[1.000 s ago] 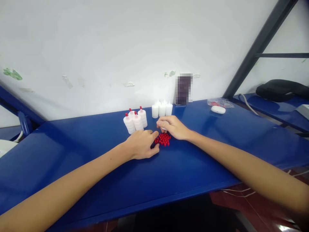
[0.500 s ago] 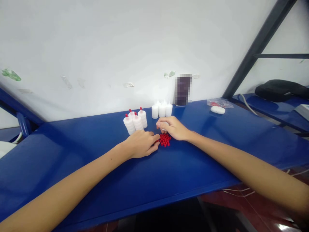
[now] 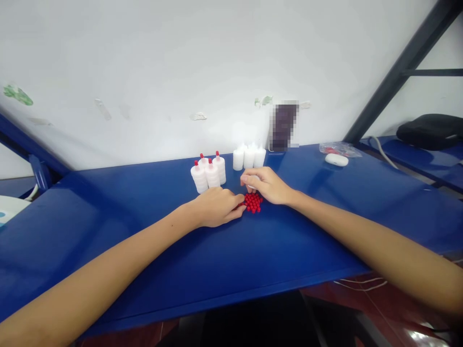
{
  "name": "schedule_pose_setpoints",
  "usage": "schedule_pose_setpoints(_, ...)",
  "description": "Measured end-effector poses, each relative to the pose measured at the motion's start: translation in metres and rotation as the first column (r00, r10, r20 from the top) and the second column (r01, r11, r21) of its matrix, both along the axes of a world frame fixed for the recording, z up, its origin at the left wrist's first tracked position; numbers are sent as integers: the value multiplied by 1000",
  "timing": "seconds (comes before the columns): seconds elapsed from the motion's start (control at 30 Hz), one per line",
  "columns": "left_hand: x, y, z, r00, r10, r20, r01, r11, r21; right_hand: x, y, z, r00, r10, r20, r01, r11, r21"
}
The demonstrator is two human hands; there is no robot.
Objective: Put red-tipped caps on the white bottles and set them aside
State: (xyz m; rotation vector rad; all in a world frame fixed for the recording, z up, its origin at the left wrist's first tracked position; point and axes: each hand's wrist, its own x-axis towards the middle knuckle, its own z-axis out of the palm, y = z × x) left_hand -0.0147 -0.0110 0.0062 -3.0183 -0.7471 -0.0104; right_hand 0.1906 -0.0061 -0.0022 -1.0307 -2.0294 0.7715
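Observation:
A pile of small red caps (image 3: pixel 253 204) lies on the blue tabletop between my two hands. At the pile's left edge, the thumb and forefinger of my left hand (image 3: pixel 219 207) close around a red cap. My right hand (image 3: pixel 269 185) is wrapped around a white bottle (image 3: pixel 253 180), just behind the pile; the fingers hide most of it. Beyond my left hand stand several white bottles with red caps (image 3: pixel 212 176). Farther back, near the wall, is a group of white bottles without red caps (image 3: pixel 249 158).
A phone-like object (image 3: pixel 284 127), blurred out, leans against the wall. To the right, a white earbud case (image 3: pixel 336 159) sits before a clear plastic bag (image 3: pixel 342 148) with red pieces inside. Dark metal framing (image 3: pixel 390 72) rises at the table's right; the table's front edge (image 3: pixel 217 302) runs below my arms.
The view has shifted a little, so everything appears slightly higher and farther right. Both hands keep nearly the same places around the pile of caps.

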Motion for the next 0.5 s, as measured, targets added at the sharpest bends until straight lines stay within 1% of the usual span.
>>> schedule_pose_setpoints(0.2, 2, 1, 2, 999, -1, -47, 1, 1000, -5, -1, 0, -1, 1000, -8, 6, 8, 1000, -1)
schedule_pose_setpoints(0.3, 1, 2, -1, 1000, 0, -8, 0, 1000, -27, -1, 0, 0, 1000, -2, 4, 2, 1000, 3)
schedule_pose_setpoints(0.4, -3, 3, -8, 992, 24, 126, -14, 997, -82, -1, -2, 1, 1000, 10, 10, -10, 1000, 25)
schedule_pose_setpoints(0.5, -7, 2, -15, 938, 77, 337, -30, 989, -142, -1, -4, 0, 997, -5, 77, -2, 996, 89)
